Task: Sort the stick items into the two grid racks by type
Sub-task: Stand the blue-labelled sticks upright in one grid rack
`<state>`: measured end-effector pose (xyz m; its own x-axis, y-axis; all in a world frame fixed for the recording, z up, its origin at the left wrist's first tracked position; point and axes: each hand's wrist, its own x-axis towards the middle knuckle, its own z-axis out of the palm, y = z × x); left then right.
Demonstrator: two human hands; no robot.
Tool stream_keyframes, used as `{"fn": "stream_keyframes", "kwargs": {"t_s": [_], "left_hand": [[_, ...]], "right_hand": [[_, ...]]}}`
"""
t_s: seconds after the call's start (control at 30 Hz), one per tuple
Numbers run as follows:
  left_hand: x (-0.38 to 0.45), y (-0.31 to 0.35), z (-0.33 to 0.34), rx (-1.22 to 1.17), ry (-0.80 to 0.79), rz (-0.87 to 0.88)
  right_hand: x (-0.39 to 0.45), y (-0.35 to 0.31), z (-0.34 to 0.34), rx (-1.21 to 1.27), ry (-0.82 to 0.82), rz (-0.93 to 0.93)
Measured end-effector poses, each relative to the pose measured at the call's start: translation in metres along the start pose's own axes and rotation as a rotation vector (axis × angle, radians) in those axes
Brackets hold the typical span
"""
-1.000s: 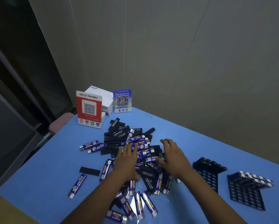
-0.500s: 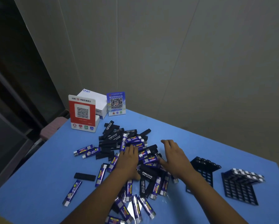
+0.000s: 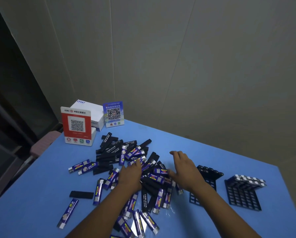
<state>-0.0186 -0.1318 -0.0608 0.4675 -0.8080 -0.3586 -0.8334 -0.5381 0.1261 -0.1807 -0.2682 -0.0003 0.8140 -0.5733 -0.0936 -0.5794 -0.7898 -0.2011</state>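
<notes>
Blue laminate covers the counter (image 3: pixel 203 152), and most of its middle is taken by the heap of stick items (image 3: pixel 126 169), black ones and purple-labelled ones jumbled and overlapping. At about three o'clock from the heap stand the two grid racks: the near rack (image 3: pixel 205 179) holds a few dark sticks along its top row, and the far rack (image 3: pixel 243 193), further toward three o'clock, carries a row of white-capped ones. At eleven o'clock sit a white box (image 3: pixel 90 109), a red QR stand (image 3: pixel 76 124) and a blue QR stand (image 3: pixel 113 114).

The left hand (image 3: pixel 130 176) lies flat on the heap, its fingers (image 3: pixel 137 164) stretched and holding nothing. The right hand (image 3: pixel 185 167) hovers at the heap's three o'clock edge, spread wide and empty.

These sticks look light, rigid and glossy, likely to slide over one another. Pinching one at mid-length across its narrow sides should hold best.
</notes>
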Motion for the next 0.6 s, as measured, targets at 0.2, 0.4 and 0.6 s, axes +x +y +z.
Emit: {"fn": "stream_keyframes", "kwargs": {"t_s": [0.2,0.4,0.6], "left_hand": [[-0.004,-0.005,-0.002,-0.085,0.008,0.013],[-0.004,-0.006,0.002,-0.088,0.03,0.025],[-0.007,-0.017,0.0,-0.167,0.085,-0.007]], "right_hand": [[-0.005,0.004,0.001,0.0,-0.011,0.023],[-0.009,0.002,0.001,-0.014,-0.005,0.022],[-0.013,0.003,0.001,-0.016,0.0,0.024]]}}
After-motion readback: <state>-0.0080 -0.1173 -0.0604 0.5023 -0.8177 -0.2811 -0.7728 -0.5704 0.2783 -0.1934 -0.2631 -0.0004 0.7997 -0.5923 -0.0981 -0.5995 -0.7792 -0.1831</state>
